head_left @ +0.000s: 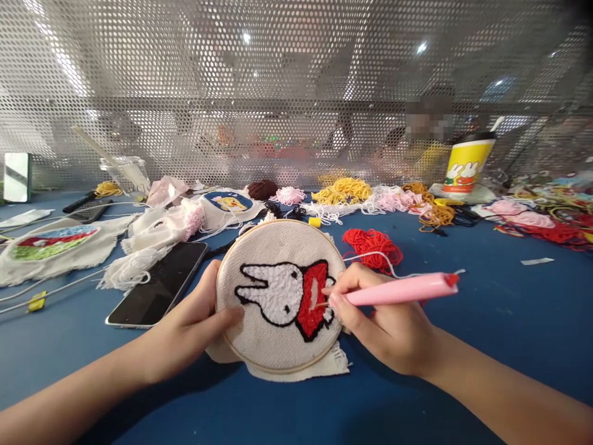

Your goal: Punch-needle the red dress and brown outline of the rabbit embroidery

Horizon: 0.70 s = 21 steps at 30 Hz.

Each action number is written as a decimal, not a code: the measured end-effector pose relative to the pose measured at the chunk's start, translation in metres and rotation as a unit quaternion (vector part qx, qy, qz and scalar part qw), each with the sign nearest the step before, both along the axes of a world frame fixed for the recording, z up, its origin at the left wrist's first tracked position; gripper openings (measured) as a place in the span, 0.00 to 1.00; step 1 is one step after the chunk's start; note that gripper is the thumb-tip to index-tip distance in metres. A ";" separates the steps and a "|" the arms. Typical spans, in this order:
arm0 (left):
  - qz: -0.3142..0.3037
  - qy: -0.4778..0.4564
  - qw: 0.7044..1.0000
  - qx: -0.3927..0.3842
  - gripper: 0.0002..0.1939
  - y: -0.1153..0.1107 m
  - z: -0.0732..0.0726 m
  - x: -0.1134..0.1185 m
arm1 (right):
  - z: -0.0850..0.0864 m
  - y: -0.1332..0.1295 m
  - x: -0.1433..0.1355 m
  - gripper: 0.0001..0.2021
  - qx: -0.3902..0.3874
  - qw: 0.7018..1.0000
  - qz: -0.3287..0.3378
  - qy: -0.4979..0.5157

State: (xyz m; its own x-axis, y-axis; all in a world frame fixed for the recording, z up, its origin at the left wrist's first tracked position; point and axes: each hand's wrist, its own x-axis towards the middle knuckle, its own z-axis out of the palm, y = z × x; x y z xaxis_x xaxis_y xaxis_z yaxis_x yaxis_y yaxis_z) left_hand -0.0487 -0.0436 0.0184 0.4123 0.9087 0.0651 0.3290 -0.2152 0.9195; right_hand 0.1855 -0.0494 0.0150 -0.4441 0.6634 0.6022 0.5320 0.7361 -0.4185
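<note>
My left hand [201, 318] grips the left side of a round embroidery hoop [273, 364], its thumb on the cloth and its other fingers hidden behind. Stretched in the hoop is cream cloth with a bunny design [278, 290] lying sideways, white head, black outline, red body with a small bare patch. A pink punch needle [403, 290] is pinched in my right hand [389, 327], its tip at the red body. White yarn [384, 256] trails behind my right hand, near a red yarn bundle [373, 247].
A black phone [160, 284] lies left of the hoop. Finished-looking embroidered cloths [53, 244] and white yarn [134, 266] lie farther left. Yellow yarn [345, 190] and other bundles line the back, before a perforated metal screen [296, 80]. A yellow cup [467, 164] stands back right.
</note>
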 end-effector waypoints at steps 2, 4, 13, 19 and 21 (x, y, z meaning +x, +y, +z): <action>-0.006 -0.007 1.000 -0.010 0.23 -0.001 0.001 0.001 | 0.001 0.000 -0.001 0.05 -0.001 1.000 0.005 -0.030; -0.017 -0.016 1.000 -0.020 0.23 -0.002 0.002 0.001 | 0.003 0.000 -0.002 0.05 -0.002 0.998 0.014 -0.057; -0.037 0.006 0.999 0.020 0.23 -0.005 0.003 0.000 | -0.001 0.005 -0.003 0.11 0.088 0.983 0.061 -0.149; -0.044 0.012 0.998 0.043 0.22 -0.009 0.003 -0.002 | -0.003 0.007 -0.006 0.11 0.137 0.970 0.059 -0.192; -0.041 0.012 0.999 0.032 0.21 -0.008 0.004 -0.001 | -0.002 0.005 -0.006 0.10 0.113 0.979 0.055 -0.158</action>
